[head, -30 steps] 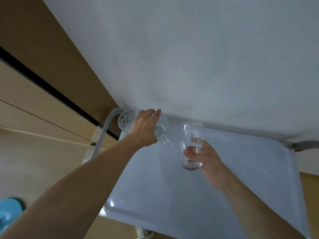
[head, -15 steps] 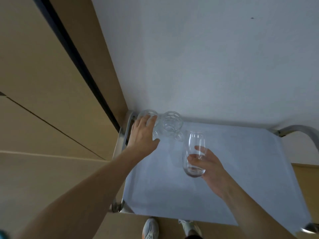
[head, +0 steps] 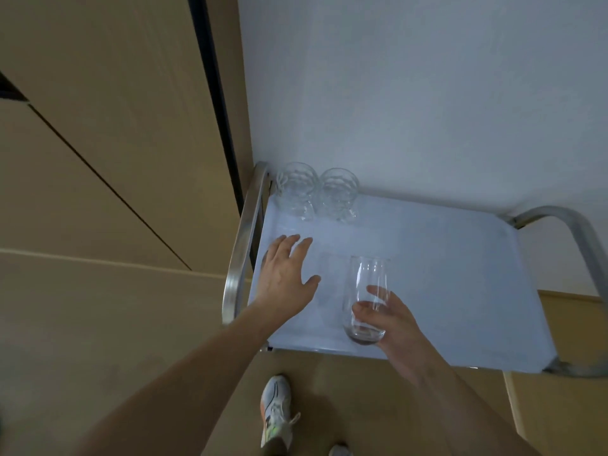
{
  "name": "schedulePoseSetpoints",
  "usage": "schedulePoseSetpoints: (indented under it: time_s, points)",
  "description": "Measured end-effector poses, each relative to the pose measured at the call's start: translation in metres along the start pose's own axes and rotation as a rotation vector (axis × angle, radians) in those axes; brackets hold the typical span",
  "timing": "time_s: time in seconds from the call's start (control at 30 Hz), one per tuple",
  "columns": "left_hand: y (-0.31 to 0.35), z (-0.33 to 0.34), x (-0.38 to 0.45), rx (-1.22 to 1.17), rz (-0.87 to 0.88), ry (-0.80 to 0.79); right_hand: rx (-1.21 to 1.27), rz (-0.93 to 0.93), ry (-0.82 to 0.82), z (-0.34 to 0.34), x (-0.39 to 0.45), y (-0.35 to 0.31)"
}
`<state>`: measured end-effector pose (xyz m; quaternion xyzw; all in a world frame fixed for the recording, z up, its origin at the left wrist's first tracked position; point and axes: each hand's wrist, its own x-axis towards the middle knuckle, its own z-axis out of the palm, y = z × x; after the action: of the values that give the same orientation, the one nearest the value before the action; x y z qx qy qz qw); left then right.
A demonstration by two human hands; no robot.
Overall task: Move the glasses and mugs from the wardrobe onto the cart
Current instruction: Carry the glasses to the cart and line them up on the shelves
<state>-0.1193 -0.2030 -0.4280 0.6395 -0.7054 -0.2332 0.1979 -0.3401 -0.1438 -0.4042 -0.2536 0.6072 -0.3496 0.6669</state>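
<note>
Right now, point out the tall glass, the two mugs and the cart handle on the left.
Tall glass [head: 368,278]: head view, upper wall above the fingers.
Left mug [head: 295,189]: head view, patterned wall.
Right mug [head: 339,193]: head view, patterned wall.
Cart handle [head: 245,232]: head view, metal bar's middle.

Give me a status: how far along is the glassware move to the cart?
Done: two textured mugs stand side by side at the far left corner of the cart. In hand: the right hand grips a tall clear glass low over the cart's near edge, not visibly set down. The left hand is open and empty. Left: the wardrobe shelves aren't in view, so the remaining count is unknown.
</note>
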Motion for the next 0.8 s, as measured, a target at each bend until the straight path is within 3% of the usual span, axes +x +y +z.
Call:
schedulePoseSetpoints:
  time_s: [0.6, 0.8]
  points:
    - [0.039, 0.081, -0.233, 0.067, -0.105, -0.032, 0.07, 0.011, -0.093, -0.076, -0.108, 0.158]
    - [0.035, 0.111, -0.274, 0.085, -0.135, -0.075, 0.037, 0.053, -0.159, -0.087, -0.125, 0.197]
